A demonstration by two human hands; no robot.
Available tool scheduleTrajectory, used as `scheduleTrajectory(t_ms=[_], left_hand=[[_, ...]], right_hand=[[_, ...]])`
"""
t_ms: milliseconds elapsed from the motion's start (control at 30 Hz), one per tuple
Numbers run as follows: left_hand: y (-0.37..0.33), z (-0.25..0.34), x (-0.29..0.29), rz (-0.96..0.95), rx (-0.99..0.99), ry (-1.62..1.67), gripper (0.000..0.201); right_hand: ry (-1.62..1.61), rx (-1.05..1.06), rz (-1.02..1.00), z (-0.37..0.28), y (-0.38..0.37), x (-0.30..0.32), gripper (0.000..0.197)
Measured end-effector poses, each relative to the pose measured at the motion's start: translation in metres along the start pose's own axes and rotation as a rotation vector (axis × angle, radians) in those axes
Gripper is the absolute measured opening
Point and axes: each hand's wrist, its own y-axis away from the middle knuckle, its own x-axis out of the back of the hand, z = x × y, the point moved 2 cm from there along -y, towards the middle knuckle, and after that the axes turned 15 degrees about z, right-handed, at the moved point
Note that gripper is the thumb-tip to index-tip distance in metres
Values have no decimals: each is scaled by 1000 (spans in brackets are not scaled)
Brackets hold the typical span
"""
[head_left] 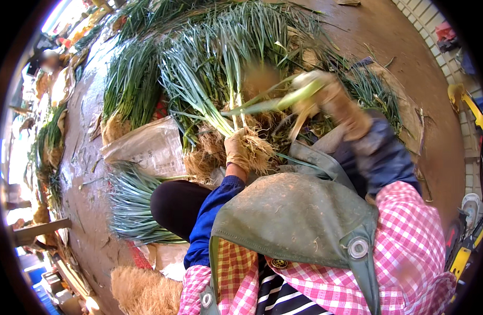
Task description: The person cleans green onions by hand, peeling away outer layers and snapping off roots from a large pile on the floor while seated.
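Left hand (235, 150): scallions (219, 124) are being gripped near their roots (259, 153), before the heap (241, 47).
Right hand (328, 100): pale leaves (303, 95) are being held, blurred.
Cleaning: seemingly partway; the heap is awaiting work.

The gloved right hand (331, 97) is blurred, so its fingers cannot be distinguished; the pale leaf (303, 96) at it is also smeared. The left glove's (236, 151) fingertips are partly covered by the roots (260, 152) of green onions (216, 119). The fibrous brown heap (146, 290) is cut by the lower edge.
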Motion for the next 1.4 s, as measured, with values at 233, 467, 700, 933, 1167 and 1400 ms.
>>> scheduleTrajectory(t_ms=[233, 467, 700, 933, 1167, 1400], left_hand=[[4, 1, -8, -101, 95, 107, 10], [25, 22, 8, -68, 212, 126, 14], [27, 0, -8, -186, 324, 160, 19], [28, -3, -12, -129, 269, 68, 16], [24, -4, -28, -177, 347, 168, 13], [14, 4, -14, -166, 222, 188, 16]], right_hand=[[2131, -662, -129, -66, 22, 178, 49], [416, -735, 38, 136, -57, -4, 62], [-383, -492, 275, 247, -96, -51, 40], [581, -450, 375, 257, -87, -49, 37], [34, -600, 243, 231, -86, -14, 18], [-356, -768, -158, 121, -21, -44, 23]])
